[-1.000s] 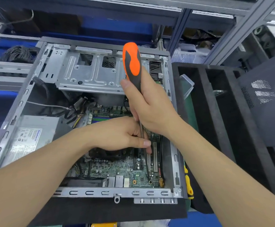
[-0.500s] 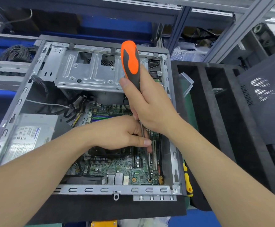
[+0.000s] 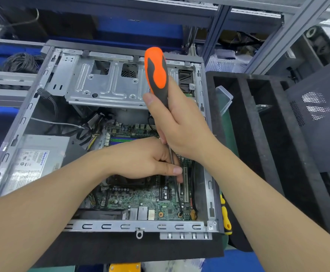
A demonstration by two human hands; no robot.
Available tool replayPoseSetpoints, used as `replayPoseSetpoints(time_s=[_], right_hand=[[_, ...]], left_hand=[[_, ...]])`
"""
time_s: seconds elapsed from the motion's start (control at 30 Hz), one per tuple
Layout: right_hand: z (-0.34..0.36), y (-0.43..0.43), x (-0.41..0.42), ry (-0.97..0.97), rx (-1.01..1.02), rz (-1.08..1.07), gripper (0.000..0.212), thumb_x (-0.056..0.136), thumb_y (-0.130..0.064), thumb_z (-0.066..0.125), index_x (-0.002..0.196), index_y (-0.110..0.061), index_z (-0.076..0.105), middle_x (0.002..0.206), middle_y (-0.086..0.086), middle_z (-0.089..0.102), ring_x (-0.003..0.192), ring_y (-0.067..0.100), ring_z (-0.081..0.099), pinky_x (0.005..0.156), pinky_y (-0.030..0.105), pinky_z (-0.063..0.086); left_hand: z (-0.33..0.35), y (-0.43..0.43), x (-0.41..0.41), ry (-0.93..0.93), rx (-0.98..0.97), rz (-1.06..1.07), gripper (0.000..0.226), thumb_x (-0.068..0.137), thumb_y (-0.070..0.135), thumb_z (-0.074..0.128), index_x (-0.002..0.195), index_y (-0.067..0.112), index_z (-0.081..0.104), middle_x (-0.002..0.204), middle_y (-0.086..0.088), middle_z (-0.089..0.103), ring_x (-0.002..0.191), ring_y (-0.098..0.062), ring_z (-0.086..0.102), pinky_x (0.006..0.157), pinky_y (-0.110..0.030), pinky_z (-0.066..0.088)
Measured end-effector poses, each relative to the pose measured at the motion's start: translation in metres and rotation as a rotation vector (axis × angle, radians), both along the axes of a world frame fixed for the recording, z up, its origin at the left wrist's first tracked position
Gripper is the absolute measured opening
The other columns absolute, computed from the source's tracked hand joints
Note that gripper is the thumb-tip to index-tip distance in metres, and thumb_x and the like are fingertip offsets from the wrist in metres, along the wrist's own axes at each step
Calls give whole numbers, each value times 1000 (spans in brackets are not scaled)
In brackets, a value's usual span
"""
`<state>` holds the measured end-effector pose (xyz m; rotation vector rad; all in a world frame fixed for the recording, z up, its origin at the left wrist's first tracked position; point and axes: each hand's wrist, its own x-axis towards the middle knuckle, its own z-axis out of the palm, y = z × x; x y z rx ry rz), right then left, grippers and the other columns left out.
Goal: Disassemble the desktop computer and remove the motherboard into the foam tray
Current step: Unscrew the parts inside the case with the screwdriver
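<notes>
1. Right hand (image 3: pixel 181 124) wrapped round the lower handle of the orange-and-black screwdriver (image 3: pixel 157 75), thumb laid along it. Centre of frame, tool near upright.
2. Left hand (image 3: pixel 146 160): thumb and curled fingers pinch the same tool's metal shaft, just under the right hand. I see the tip resting on a brass-ringed screw at the lower right corner of the board.
3. Motherboard (image 3: pixel 140 201): green, lying inside the open computer case (image 3: pixel 109 226), lower centre of frame.
4. Foam tray (image 3: pixel 262 138): black, long compartments, right of frame, just beside the case. A clear plastic box (image 3: pixel 224 99) leans at its left edge.
5. Surface: black foam mat (image 3: pixel 120 250) under the case, with blue showing past it along the bottom edge.
6. Room: grey aluminium racking (image 3: pixel 289 32) across the top, a coil of black cable (image 3: pixel 20 62) at upper left, a perforated black panel (image 3: pixel 317 114) at the right edge.
7. Yellow-and-black tool handle (image 3: pixel 226 216) between case and tray, lower right.
8. Writing: power supply (image 3: pixel 36 161), left of frame, carries a white label with a blue brand word and rows of marks. I cannot read it at this size.
</notes>
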<state>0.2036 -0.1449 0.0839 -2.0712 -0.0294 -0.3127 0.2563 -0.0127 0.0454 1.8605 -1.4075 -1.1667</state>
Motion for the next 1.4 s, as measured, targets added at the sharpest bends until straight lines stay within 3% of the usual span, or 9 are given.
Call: replayPoseSetpoints(time_s=[0.63,0.73,0.8,0.93,1.03,1.1,1.2,1.3,1.4], right_hand=[[2,-2,-1,27,35,32,16,108,-30,49,100,-18,46,56,2,51,47,20,52,49,36,43],[9,-7,-6,78,101,204,9,107,-28,51,101,-31,46,54,0,56,45,15,55,50,21,41],[19,-14,-9,152,138,339,8,107,-26,54,101,-26,49,63,4,61,43,14,54,47,18,42],[46,-28,-16,261,146,614,11,104,-18,60,100,-11,54,81,6,60,53,25,64,46,35,53],[68,-34,-27,355,184,778,7,102,-7,62,98,-5,57,81,17,62,58,33,69,51,37,56],[79,-36,-36,389,157,813,12,99,-4,65,97,5,57,84,24,63,62,42,69,55,44,58],[90,-39,-49,403,114,785,15,96,0,69,96,10,59,86,23,62,68,43,65,64,52,61],[99,-38,-66,424,87,701,14,96,-1,69,97,10,62,86,25,64,67,42,69,68,55,60],[113,-33,-84,492,88,609,14,98,-2,67,100,12,63,90,32,68,72,47,72,73,59,60]], left_hand=[[3,1,1,-11,33,-8,25,104,41,56,105,34,80,104,20,74,101,-4,66,97,-35,50],[4,2,1,14,-5,-45,22,103,39,60,114,34,78,77,18,67,76,-2,62,73,-24,49],[7,3,1,76,-29,-26,23,100,42,62,119,38,75,59,9,39,56,-9,40,55,-23,31],[23,6,4,280,-112,-92,22,95,29,70,115,32,78,81,-26,58,72,-38,49,65,-35,35],[30,12,8,428,-169,-61,23,90,4,70,102,23,76,104,6,78,93,-12,68,80,-20,49],[29,14,10,439,-213,-81,8,88,-4,65,92,1,70,92,19,75,71,-21,58,68,-20,46],[29,15,1,692,-215,-71,18,84,14,80,87,-1,69,64,6,59,53,-23,22,54,-20,27],[32,9,-14,770,-175,-67,43,83,33,82,82,-5,63,65,5,57,55,-17,23,55,-20,26],[40,-1,-31,606,-185,-97,13,82,22,71,71,16,72,59,-6,51,54,-8,31,55,-18,30]])
